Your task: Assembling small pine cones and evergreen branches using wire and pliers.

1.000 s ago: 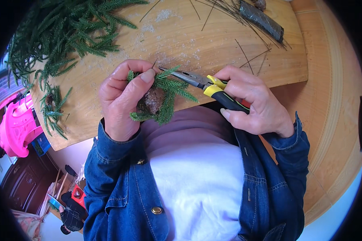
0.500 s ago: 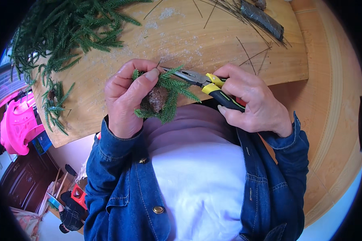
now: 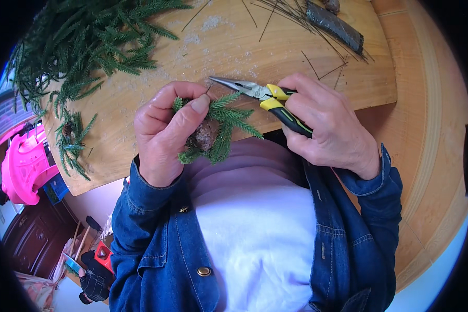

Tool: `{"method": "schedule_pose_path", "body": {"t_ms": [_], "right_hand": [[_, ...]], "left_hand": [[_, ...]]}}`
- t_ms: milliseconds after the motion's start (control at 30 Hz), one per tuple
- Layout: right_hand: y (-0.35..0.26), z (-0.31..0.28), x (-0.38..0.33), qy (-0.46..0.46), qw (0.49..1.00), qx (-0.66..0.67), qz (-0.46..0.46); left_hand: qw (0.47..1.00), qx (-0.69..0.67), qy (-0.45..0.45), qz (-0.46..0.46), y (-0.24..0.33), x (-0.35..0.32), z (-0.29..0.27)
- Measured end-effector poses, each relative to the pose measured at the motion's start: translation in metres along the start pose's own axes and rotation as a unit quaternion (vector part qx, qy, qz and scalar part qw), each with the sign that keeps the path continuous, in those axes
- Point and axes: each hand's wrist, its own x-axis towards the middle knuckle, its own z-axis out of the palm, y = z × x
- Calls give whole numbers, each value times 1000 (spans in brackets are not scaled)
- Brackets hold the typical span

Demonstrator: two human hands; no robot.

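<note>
My left hand [image 3: 169, 127] pinches a pine cone [image 3: 205, 134] together with a green artificial fir sprig [image 3: 228, 117], close to the table's near edge. A short thin wire [image 3: 209, 88] pokes up from between thumb and forefinger. In my right hand [image 3: 330, 122] are long-nose pliers [image 3: 257, 92] with yellow and black handles. Their jaw tips point left, just above the pinched wire, and look closed. Whether the jaws touch the wire I cannot tell. The fingers of my left hand hide part of the cone.
A big heap of green fir sprigs [image 3: 93, 41] covers the table's far left, with a smaller sprig [image 3: 73, 138] nearer. Thin wires [image 3: 325, 70] and a dark bundle [image 3: 335, 26] lie far right. White grains dot the wooden table [image 3: 369, 83]. A pink chair [image 3: 23, 166] stands left.
The plier tips have shifted up and slightly left, off the sprig, to above the wire. My right fingers have altered their hold on the handles. My left hand has stayed nearly in place.
</note>
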Motion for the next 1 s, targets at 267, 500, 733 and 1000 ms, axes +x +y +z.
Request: {"method": "schedule_pose_path", "body": {"t_ms": [267, 500, 733, 1000], "right_hand": [[-8, -24, 7, 21, 983, 169, 68], [-7, -20, 10, -55, 946, 315, 62], [-7, -23, 15, -110, 924, 357, 81], [0, -16, 16, -120, 921, 363, 76]], "left_hand": [[1000, -5, 6, -2, 14, 4, -11], [999, -31, 10, -4, 18, 8, -15], [997, -74, 6, -25, 18, 9, -18], [996, -75, 3, -37, 15, 15, -13]]}}
